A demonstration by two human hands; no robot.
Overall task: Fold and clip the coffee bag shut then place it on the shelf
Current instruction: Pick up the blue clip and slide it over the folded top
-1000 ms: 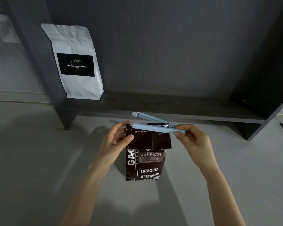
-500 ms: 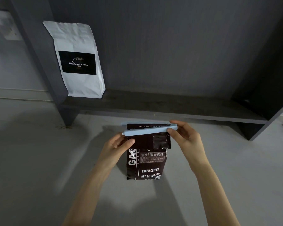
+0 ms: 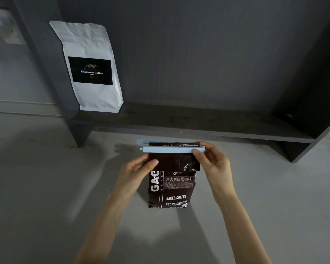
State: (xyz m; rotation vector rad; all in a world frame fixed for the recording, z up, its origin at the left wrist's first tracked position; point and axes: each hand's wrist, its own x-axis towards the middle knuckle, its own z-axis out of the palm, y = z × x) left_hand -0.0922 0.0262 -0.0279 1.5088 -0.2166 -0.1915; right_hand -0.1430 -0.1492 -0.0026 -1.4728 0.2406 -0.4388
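The clipping step is in hand: the folded coffee bag, upright on the floor, is steadied by the left hand while the blue clip is pinched by the right hand. Next, a lift onto the shelf is called for.

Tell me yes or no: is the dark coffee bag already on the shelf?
No. The dark coffee bag is held by both hands in front of the shelf.

A glossy dark brown foil coffee bag with white print stands upright, its top folded over; a long pale blue plastic bar clip lies level across the fold; behind stands a dark grey wooden shelf, its board largely bare.
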